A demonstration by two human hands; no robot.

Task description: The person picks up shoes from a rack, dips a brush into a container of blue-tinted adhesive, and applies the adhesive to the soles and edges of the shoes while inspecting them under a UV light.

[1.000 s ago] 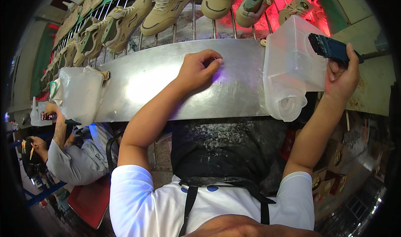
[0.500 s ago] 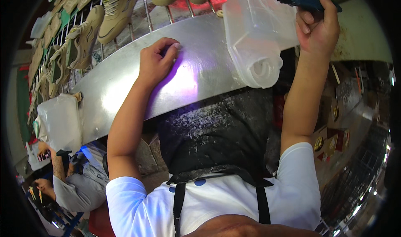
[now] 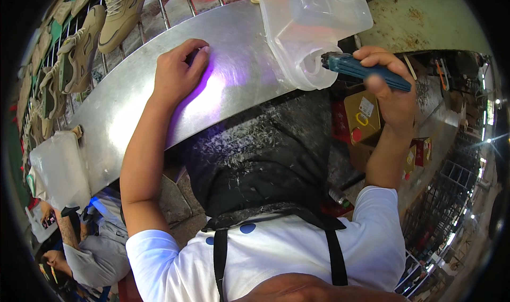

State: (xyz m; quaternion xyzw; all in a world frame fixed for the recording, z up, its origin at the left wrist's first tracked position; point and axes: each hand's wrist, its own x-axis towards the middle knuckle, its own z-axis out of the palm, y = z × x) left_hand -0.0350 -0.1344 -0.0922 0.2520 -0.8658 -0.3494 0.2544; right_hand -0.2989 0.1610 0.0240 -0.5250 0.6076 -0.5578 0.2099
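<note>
In my right hand (image 3: 390, 70) is a brush (image 3: 366, 72) with a broad dark-teal handle; my fingers lie over it and the thumb beneath. Its dark tip points left, at the round mouth of a translucent plastic jug (image 3: 297, 36). Whether tip and rim touch, I cannot tell. The jug stands at the right end of a curved metal worktop (image 3: 234, 36). My left hand (image 3: 181, 68) is curled into a loose fist over the worktop's middle, with nothing seen in it.
Beige shoes (image 3: 119, 15) sit on a metal rack (image 3: 162, 7) beyond the worktop. A second translucent container (image 3: 61, 166) is at the worktop's left end. Lower left, another person (image 3: 98, 254) in grey works nearby. Boxes (image 3: 364, 116) stand below to the right.
My right hand has come down and toward me with the brush, from above the jug to beside its mouth. The view has shifted slightly; my left hand keeps its curled pose.
</note>
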